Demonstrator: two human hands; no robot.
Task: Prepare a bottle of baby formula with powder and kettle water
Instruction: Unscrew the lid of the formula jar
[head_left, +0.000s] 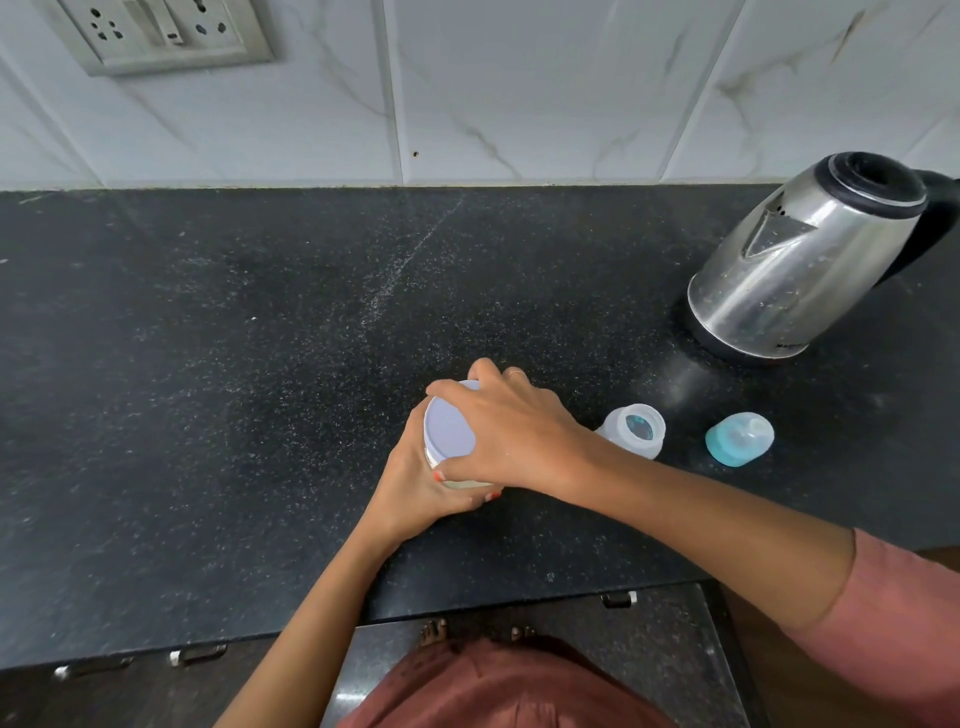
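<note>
**A:** Two hands on one container, is that it?

**B:** Yes. Just left of the frame's centre, on the dark tabletop, the left grip has its fingers curled round the body of the powder jar from the near side. The jar stands upright there. The right grip reaches over from the right, fingers bent round the rim of the pale lid.

**A:** So the lid is the step in hand?

**B:** It looks so, though this view cannot show whether it is turning off or on. To do it well, the lower hand should pin the jar firmly against the tabletop. The upper hand should turn the lid flat, not tilted, so no powder jumps out when it comes free.

**A:** And further right?

**B:** The bottle sits with its mouth uncovered, just beside the right wrist. It is close enough that a swing of the forearm could knock it. Right of that, the blue teat cap lies on its side, apart from the bottle. The kettle stands in the upper right of the frame, well apart from both hands.

**A:** Any advice?

**B:** The person would do best to put the lid down left of the jar. That leaves the way to the bottle free for scooping.
</note>
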